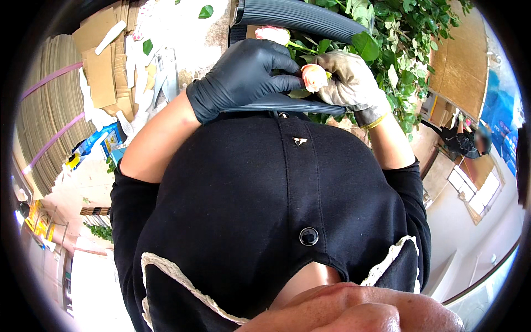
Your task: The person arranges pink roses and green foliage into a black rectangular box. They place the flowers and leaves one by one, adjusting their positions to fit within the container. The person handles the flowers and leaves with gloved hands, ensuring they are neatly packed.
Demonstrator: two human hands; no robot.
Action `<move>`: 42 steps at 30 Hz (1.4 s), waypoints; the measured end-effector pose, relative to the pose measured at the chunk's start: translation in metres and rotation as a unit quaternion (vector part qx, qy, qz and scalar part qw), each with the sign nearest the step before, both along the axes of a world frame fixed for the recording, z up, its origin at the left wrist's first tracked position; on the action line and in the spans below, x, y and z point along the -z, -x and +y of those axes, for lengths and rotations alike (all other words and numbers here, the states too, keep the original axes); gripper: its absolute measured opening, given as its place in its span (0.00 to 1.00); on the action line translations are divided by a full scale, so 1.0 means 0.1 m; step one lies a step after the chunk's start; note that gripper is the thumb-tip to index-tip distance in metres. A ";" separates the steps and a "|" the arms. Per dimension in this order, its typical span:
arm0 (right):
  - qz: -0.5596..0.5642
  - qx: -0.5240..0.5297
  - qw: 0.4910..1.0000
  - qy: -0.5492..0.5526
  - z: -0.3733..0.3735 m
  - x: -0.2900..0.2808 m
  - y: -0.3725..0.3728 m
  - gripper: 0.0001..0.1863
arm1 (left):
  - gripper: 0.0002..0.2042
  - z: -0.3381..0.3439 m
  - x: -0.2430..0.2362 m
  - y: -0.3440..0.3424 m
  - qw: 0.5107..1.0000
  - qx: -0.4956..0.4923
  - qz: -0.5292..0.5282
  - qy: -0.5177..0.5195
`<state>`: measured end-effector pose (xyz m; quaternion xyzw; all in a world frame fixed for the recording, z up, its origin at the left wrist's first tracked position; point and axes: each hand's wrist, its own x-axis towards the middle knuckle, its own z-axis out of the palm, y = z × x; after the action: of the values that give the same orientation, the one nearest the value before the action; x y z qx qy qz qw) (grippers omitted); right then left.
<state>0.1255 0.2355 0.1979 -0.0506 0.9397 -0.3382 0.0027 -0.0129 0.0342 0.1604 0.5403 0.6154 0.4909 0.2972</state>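
In the head view, a bright workroom surrounds the person: stacked cardboard (pixel 52 110) stands to the left, scattered leaves lie beyond the hands, and a co-worker (pixel 462 141) is well off to the right. A black ribbed frame (pixel 298 15) sits just in front of the chest.

The handling of the roses looks to be underway, not finished. 1 bloom is between the hands, and a mass of foliage (pixel 406 50) at the right may mean more stems to handle; a count of those done cannot be made.

The peach rose (pixel 314 78) is partly open, rounded, its petals pale and whole where visible, its head facing left. The pink rose (pixel 272 35) lies above the left hand (pixel 243 69), longer and tighter, on a green stem.

The left hand's thumb and forefinger come close together beside the peach bloom; whether they touch it cannot be told. The right hand (pixel 348 80), in a pale, stained glove, has its fingers curled in, apparently pinching that rose just behind its head.
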 end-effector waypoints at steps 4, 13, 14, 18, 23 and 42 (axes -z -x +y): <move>0.042 -0.012 0.999 -0.007 0.02 0.02 -0.04 0.15 | 0.12 0.00 -0.02 -0.01 1.000 0.005 0.023 -0.015; -0.172 0.158 0.954 0.187 -0.15 -0.18 -0.02 0.14 | 0.10 0.04 -0.04 -0.06 0.999 -0.022 -0.041 -0.005; -0.207 0.182 0.936 0.218 -0.12 -0.09 -0.02 0.15 | 0.09 0.05 -0.05 -0.06 0.998 -0.030 -0.053 0.012; -0.178 0.170 0.916 0.316 -0.11 -0.06 0.00 0.15 | 0.08 0.05 -0.12 -0.08 0.994 -0.057 -0.089 0.024; -0.134 0.175 0.915 0.339 -0.20 -0.11 0.02 0.15 | 0.10 0.03 -0.03 -0.08 0.996 -0.052 0.048 -0.062; 0.130 0.085 0.986 -0.068 -0.16 -0.17 -0.21 0.14 | 0.11 -0.09 -0.12 0.02 0.974 -0.095 0.204 -0.039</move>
<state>0.1467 0.2192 0.2150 -0.0135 0.9537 -0.2633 -0.1446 -0.0146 0.0252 0.1725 0.5793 0.6918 0.4202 0.0959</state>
